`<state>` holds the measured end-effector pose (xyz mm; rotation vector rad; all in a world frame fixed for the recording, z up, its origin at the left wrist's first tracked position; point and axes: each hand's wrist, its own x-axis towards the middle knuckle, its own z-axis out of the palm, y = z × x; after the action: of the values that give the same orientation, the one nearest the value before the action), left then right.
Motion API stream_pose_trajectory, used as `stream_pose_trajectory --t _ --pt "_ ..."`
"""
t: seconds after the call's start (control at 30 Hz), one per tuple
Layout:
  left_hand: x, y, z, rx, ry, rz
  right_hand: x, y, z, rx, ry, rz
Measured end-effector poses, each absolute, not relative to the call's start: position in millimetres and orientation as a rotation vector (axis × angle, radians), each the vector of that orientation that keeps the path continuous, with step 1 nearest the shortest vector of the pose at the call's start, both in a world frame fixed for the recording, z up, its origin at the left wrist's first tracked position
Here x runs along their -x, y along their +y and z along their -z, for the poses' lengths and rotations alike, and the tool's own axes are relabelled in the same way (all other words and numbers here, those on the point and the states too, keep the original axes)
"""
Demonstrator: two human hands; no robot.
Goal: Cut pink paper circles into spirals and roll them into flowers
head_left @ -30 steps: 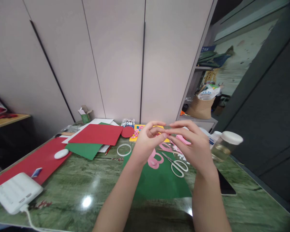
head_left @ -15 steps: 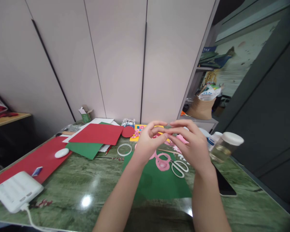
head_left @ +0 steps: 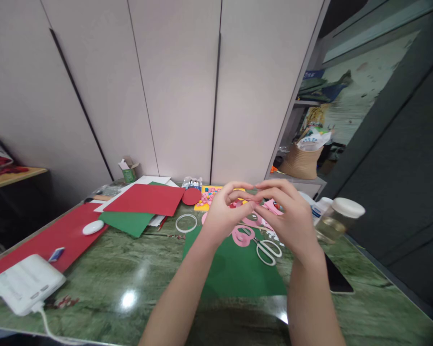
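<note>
My left hand (head_left: 223,211) and my right hand (head_left: 288,211) are raised over the table, fingertips meeting in a pinch. From between them a curly pink paper strip (head_left: 243,236) hangs in loops; the part inside the fingers is mostly hidden. Below lies a green paper sheet (head_left: 243,276). White-handled scissors (head_left: 269,252) rest on its right side, blades partly covered by the strip. Behind my hands are a yellow tray (head_left: 201,207) of small pink and blue pieces and some pink paper scraps (head_left: 272,206).
A white ring (head_left: 186,223) lies left of the green sheet. Red paper (head_left: 144,199) and a red disc (head_left: 191,196) sit farther back. A lidded jar (head_left: 337,221) and a dark tablet-like slab (head_left: 337,276) are at right, a white charger (head_left: 29,283) at front left.
The pink strip's hanging loops have shifted slightly upward and changed shape. My fingers have moved a little against each other, while the scissors and green sheet stay put.
</note>
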<state>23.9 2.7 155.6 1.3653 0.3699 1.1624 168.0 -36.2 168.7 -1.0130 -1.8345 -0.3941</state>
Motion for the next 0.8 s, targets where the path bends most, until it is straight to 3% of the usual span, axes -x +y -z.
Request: stream_pose_trajectory --t 0.37,0.8 --pt "-17.5 7.3 -155.7 -1.436 0.431 -1.141 -173.7 -40.2 -167.7 1.031 -1.999 0.257" --pt "-19.9 2.4 -156.5 -1.438 0.418 -1.133 -170.1 -34.4 -168.1 1.034 -1.839 0.342"
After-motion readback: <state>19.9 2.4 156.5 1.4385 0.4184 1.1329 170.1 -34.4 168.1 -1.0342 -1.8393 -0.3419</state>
